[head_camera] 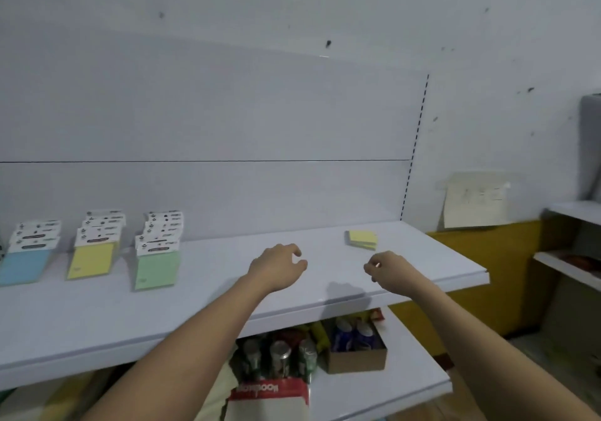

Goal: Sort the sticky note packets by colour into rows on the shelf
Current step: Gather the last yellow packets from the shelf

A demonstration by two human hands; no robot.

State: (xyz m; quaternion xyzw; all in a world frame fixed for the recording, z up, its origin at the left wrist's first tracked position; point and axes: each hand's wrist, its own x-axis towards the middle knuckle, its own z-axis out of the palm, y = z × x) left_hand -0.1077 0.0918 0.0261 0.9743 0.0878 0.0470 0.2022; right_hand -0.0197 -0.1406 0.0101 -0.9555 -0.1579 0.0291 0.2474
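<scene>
On the shelf point(227, 293), three rows ran back from near its left end toward the rear edge: blue packets point(27, 258), yellow packets point(94, 248) and green packets point(156, 258), each overlapping the one behind, apparently so every colour showed. A loose yellow-green pad point(362, 239) lay apart near the right end, seemingly unsorted. Both hands hovered between. The left hand point(276, 266) had its fingers curled, holding nothing; the right hand point(388, 272) had its fingers loosely bent, likewise empty. Below, a cardboard box point(357, 357) held blue-labelled containers.

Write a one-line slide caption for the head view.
Both hands, left and right, hover empty over the shelf between three colour rows and loose yellow notes.
</scene>
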